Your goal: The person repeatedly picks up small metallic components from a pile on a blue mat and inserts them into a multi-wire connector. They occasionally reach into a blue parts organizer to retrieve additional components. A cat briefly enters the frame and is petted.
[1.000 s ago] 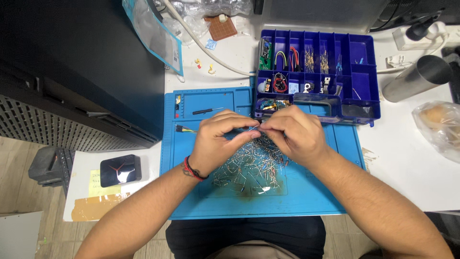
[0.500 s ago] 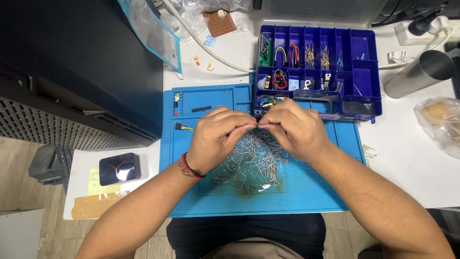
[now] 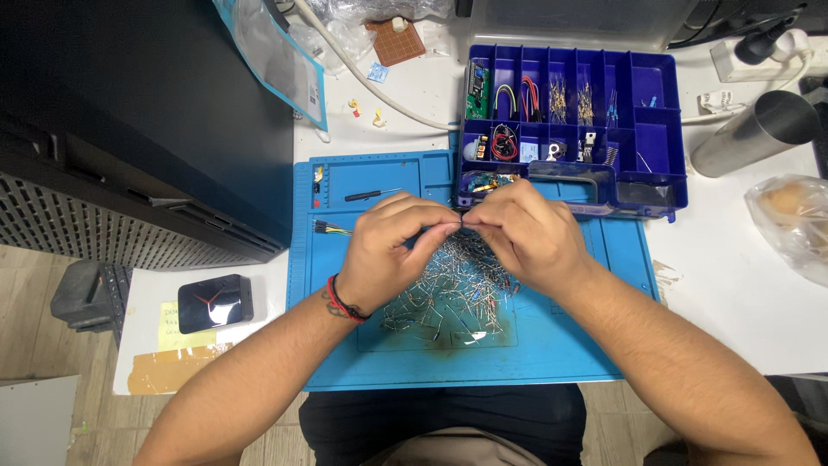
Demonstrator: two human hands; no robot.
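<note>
Resistors (image 3: 448,289), small wire-legged parts heaped in a loose tangle, lie on the middle of the blue work mat (image 3: 552,354), directly under both hands. One thin part (image 3: 460,224) from that kind of heap is pinched between the two hands just above the pile; it is too small to tell its colour or markings. The left hand (image 3: 392,246) curls its fingers tight, thumb and forefinger closed on one end of the part, and a red and black band circles its wrist. The right hand (image 3: 526,233) meets it fingertip to fingertip, thumb and forefinger likewise closed on the other end, the rest of its fingers folded in.

Just beyond the hands, touching the mat's far edge, stands a dark blue compartment box (image 3: 655,129) with its clear lid (image 3: 604,185) tipped toward the mat; its cells hold coloured jumper wires, a green board and more small parts. On the mat's left part lie a small black screwdriver (image 3: 371,195) and a black plug with yellow leads (image 3: 332,229). A steel cylinder (image 3: 755,134) lies on the white table to the right, near a clear plastic bag (image 3: 793,224). Left of the mat sits a small black clock (image 3: 214,302), above a yellow note.
</note>
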